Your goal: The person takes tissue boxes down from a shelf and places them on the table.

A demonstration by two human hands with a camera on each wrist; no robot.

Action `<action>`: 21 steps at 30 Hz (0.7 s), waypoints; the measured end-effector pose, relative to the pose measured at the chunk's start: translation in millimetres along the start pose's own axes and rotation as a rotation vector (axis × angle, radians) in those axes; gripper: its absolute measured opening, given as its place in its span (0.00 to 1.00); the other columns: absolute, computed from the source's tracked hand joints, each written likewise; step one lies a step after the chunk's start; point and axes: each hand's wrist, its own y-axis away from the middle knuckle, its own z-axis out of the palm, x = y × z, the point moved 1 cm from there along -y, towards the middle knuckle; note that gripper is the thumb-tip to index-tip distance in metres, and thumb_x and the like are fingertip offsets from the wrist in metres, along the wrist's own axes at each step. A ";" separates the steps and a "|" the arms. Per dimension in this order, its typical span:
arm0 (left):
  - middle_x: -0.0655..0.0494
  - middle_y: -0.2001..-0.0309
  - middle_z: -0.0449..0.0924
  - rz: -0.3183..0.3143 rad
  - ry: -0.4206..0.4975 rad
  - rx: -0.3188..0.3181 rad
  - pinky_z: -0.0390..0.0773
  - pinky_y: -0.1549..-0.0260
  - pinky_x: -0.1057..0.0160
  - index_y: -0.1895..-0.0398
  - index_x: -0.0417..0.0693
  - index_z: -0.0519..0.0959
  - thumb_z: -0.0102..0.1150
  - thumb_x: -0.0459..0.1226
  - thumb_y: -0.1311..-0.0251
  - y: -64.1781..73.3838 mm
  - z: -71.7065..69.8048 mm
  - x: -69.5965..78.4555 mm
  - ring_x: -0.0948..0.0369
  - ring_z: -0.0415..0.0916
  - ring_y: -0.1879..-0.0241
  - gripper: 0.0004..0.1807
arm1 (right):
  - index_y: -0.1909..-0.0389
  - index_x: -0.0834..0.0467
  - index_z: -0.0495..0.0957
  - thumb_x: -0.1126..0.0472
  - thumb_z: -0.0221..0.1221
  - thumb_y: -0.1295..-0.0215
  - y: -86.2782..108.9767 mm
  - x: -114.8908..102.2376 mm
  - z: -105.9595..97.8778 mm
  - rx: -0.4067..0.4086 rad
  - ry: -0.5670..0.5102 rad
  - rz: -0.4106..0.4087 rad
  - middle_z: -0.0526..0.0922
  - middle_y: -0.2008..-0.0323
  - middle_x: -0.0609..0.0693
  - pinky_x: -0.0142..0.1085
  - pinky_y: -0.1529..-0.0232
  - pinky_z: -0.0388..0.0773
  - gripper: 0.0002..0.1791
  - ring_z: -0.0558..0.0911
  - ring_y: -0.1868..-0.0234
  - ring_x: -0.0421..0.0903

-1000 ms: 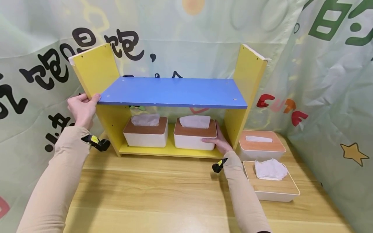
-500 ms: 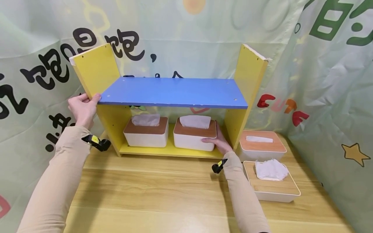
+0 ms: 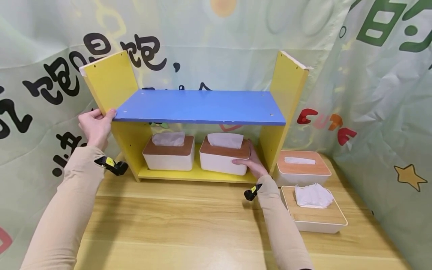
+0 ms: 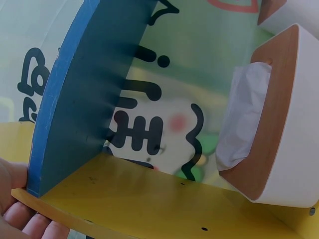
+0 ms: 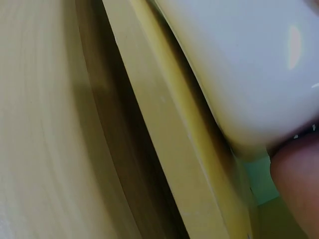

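A yellow shelf unit with a blue middle board stands against the backdrop. At its left side panel my left hand grips the edge, thumb at the blue board's front corner and fingers behind the panel. On the bottom shelf sit two tissue boxes, white with brown lids and tissue showing on top. My right hand holds the right tissue box by its right end, thumb on the front. That box sits slightly askew. The left tissue box is untouched; its lid also shows in the left wrist view.
Outside the shelf on the right, two more tissue boxes lie on the wooden table: a rear one and a front one with crumpled tissue. A printed cloth backdrop encloses the table behind and at the sides.
The right tissue box has shifted slightly left and turned a little, with my right hand still on it. My left hand has stayed on the side panel.
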 end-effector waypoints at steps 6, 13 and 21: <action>0.86 0.87 0.70 0.007 -0.014 0.004 0.76 0.68 0.84 0.37 0.43 0.78 0.68 0.42 0.40 0.2 -0.6 0.0 0.82 0.74 0.76 0.28 | 0.19 0.50 0.25 0.68 0.67 0.43 -1.0 -0.5 1.4 0.014 -0.002 -0.019 0.26 0.18 0.48 0.54 0.17 0.40 0.67 0.31 0.17 0.49; 0.85 0.86 0.70 0.004 -0.005 0.008 0.76 0.68 0.84 0.37 0.43 0.78 0.68 0.42 0.40 0.1 -0.2 -0.8 0.82 0.74 0.75 0.28 | 0.19 0.51 0.28 0.70 0.67 0.43 -0.2 -0.4 4.1 0.037 -0.038 -0.050 0.29 0.18 0.50 0.54 0.17 0.44 0.65 0.33 0.17 0.50; 0.84 0.84 0.70 -0.007 -0.008 0.010 0.77 0.65 0.83 0.36 0.44 0.78 0.69 0.42 0.40 -0.9 0.5 -1.1 0.82 0.74 0.74 0.29 | 0.19 0.53 0.31 0.70 0.68 0.45 0.9 -2.9 7.9 0.067 -0.008 -0.082 0.32 0.18 0.53 0.56 0.18 0.43 0.64 0.35 0.17 0.53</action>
